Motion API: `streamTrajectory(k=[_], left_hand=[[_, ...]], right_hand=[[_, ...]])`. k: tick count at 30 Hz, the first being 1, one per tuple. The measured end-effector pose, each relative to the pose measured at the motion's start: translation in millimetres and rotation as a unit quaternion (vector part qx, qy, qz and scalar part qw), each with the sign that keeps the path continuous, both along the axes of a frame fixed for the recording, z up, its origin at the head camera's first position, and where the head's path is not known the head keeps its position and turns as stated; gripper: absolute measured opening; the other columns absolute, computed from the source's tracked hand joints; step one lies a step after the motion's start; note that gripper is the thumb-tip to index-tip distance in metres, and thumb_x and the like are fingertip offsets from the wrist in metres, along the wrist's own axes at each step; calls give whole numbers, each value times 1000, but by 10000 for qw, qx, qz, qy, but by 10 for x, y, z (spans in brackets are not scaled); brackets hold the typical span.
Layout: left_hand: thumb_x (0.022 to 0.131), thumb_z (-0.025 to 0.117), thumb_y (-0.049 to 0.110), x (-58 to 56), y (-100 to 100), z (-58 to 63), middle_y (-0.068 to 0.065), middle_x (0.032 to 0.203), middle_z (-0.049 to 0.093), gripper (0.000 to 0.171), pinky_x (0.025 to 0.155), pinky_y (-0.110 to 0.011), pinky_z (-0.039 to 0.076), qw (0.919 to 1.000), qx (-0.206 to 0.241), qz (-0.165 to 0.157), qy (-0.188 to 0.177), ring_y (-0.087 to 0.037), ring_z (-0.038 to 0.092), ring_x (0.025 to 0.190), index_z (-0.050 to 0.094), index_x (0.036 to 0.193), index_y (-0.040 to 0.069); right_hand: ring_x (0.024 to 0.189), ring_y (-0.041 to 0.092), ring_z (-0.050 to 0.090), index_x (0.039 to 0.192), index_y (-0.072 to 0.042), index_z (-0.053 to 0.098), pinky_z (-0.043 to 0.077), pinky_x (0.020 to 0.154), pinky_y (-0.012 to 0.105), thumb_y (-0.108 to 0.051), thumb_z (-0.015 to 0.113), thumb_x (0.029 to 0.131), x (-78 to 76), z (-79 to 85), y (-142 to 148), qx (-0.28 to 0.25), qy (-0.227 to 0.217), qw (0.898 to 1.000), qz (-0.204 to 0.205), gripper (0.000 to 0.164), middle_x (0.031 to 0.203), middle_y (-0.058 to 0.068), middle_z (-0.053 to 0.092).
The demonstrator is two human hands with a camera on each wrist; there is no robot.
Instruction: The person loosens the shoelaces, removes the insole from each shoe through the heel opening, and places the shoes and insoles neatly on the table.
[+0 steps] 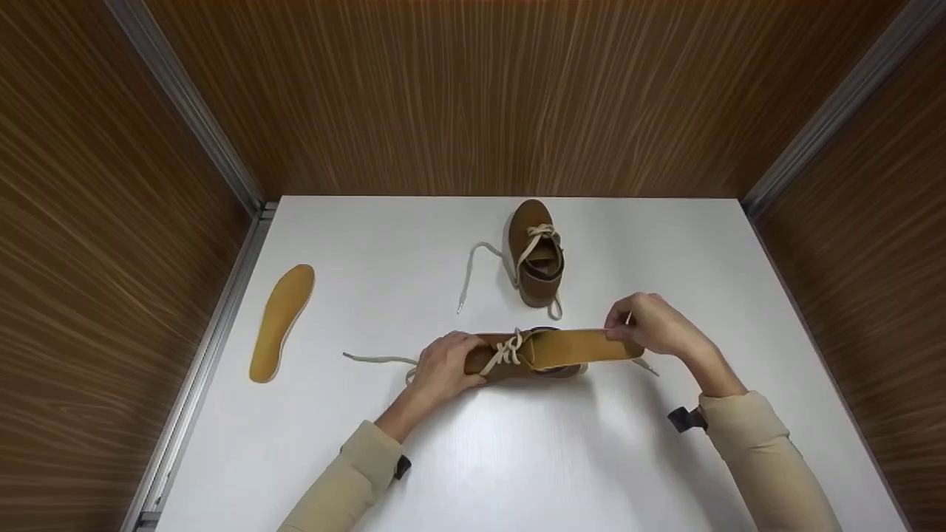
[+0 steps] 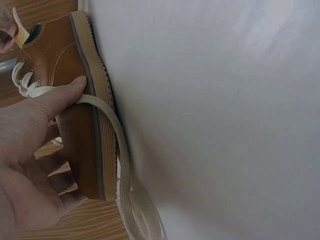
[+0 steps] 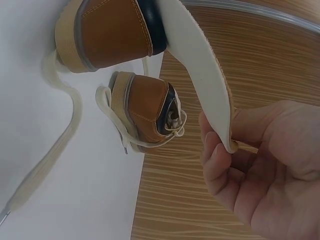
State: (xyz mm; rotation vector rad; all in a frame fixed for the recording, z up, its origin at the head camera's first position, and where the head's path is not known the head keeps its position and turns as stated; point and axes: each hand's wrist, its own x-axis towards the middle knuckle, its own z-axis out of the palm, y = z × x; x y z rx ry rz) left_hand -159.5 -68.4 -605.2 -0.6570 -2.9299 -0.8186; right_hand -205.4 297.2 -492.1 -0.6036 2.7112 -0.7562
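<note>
A brown lace-up shoe (image 2: 70,65) lies lengthwise near the middle of the white table, toe to the left. My left hand (image 1: 446,363) grips it round the toe, thumb along the side of the upper. A tan insole (image 1: 580,349) sticks out of the shoe's opening, its front part hidden inside. My right hand (image 1: 654,325) pinches the heel end of that insole between thumb and fingers, above the shoe's heel. In the right wrist view the insole's pale underside (image 3: 200,65) shows, bent slightly.
A second brown shoe (image 1: 533,255) stands farther back, toe away, one lace (image 1: 471,270) trailing left. Another tan insole (image 1: 282,323) lies flat at the table's left. Wood-grain panels (image 1: 473,96) wall the back and both sides of the white table (image 1: 369,244).
</note>
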Motion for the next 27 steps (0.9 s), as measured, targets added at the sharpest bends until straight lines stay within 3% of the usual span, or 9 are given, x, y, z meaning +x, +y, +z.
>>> streamTrajectory(k=[27], left_hand=[[79, 95, 30, -2, -1, -7, -5, 126, 74, 56, 105, -43, 56, 10000, 46, 23, -12, -25, 69, 122, 71, 127, 15]], right_hand=[[74, 16, 57, 87, -8, 78, 45, 58, 24, -5, 79, 92, 6, 137, 166, 119, -301, 9991, -277, 6, 83, 7, 72]])
